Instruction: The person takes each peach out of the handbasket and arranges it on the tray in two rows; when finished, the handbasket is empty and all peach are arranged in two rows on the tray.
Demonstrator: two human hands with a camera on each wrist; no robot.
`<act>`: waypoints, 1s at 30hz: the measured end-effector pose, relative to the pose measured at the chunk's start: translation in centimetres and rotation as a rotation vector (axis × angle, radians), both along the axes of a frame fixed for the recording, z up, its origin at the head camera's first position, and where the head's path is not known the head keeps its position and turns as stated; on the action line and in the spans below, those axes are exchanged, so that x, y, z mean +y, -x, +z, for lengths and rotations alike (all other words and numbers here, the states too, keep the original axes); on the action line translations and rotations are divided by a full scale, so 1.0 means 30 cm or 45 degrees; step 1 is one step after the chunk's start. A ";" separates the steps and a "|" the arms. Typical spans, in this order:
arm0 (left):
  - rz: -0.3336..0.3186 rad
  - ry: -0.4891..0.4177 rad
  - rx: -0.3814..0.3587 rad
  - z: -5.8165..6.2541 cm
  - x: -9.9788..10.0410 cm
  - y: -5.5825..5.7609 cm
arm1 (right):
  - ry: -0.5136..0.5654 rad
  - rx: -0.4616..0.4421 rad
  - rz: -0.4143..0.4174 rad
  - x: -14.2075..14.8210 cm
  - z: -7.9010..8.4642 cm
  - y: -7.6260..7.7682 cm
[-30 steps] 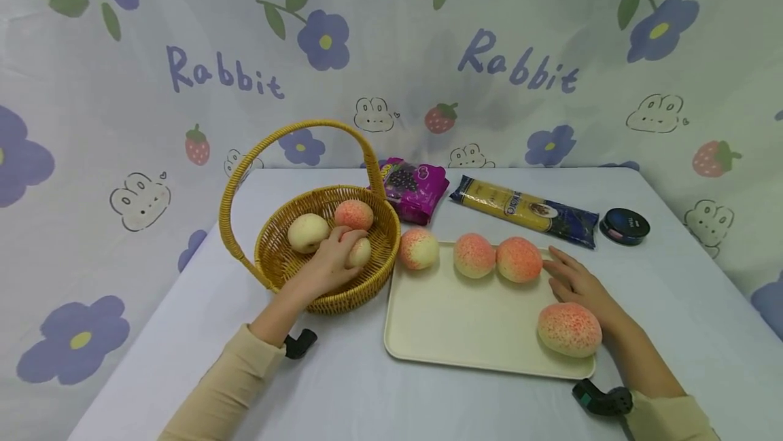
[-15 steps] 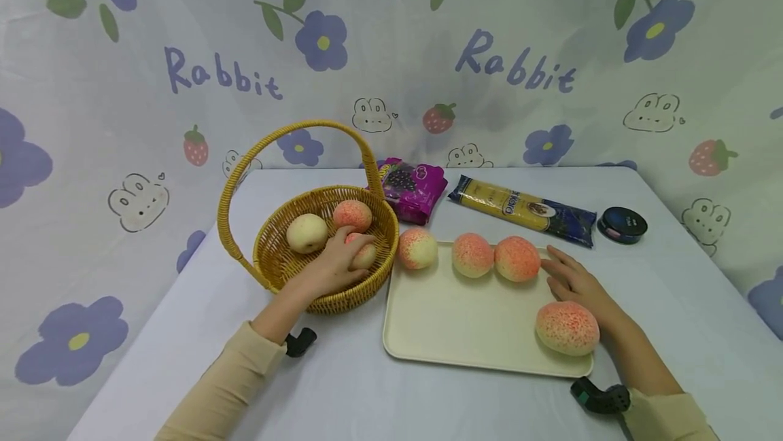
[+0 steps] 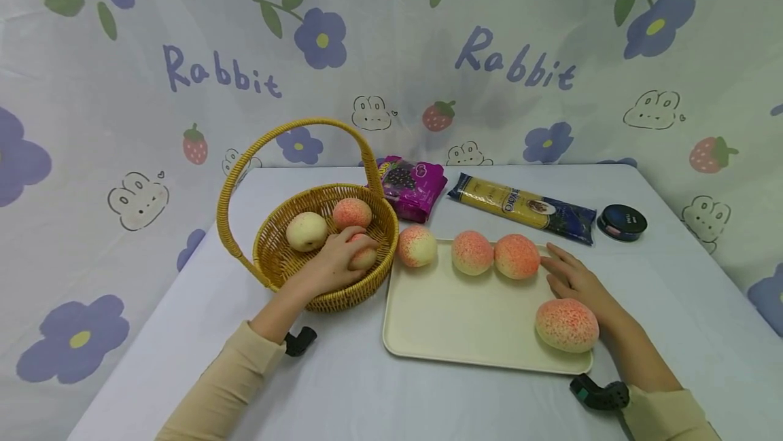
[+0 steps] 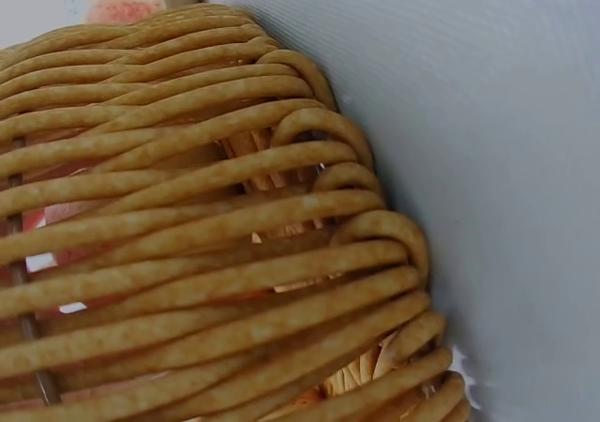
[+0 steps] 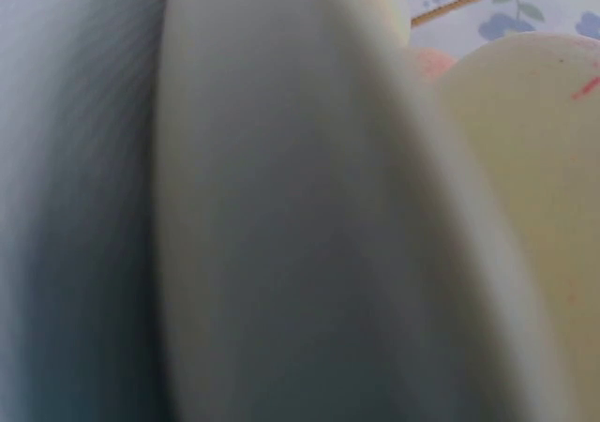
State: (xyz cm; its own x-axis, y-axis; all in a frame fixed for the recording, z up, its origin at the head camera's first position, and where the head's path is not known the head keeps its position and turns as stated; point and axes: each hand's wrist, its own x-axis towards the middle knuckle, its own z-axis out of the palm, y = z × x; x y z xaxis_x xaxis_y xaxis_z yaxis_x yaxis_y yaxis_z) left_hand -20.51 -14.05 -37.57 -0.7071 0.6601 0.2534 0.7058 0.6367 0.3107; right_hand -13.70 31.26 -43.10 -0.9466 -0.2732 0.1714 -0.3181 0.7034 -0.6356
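In the head view my left hand reaches over the near rim of the wicker basket and holds a peach, fingers over its top and thumb at the near side. Beside it in the basket lie a pale peach and a pinkish peach. My right hand rests at the right edge of the cream tray, its fingertips close to a pink peach; whether they touch cannot be told. A larger peach sits by that wrist.
Two more peaches, a pale one and a pink one, line the tray's far side. Behind stand a purple packet, a blue-and-yellow pasta packet and a round dark tin. The basket's tall handle arches up.
The peach under my left hand has shifted slightly right and turned, showing more of its red side. My right hand has stayed in place on the tray's edge.
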 end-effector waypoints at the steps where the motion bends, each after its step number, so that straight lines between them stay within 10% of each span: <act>1: -0.004 -0.003 0.010 0.000 -0.001 0.000 | 0.002 -0.008 0.000 0.000 0.001 0.000; 10: 0.050 0.014 0.159 0.005 -0.001 -0.003 | -0.021 -0.056 -0.014 0.000 0.007 0.002; 30: 0.084 -0.124 0.173 0.059 0.011 -0.023 | -0.008 -0.098 -0.038 0.001 0.009 -0.002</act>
State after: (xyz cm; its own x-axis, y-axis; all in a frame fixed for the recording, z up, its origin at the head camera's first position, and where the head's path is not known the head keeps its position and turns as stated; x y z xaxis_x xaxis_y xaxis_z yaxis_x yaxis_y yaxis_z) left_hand -19.83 -13.73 -35.81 -0.7028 0.5813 0.4101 0.7033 0.6542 0.2781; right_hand -13.63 31.27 -42.84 -0.9645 -0.2457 0.0964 -0.2476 0.7160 -0.6528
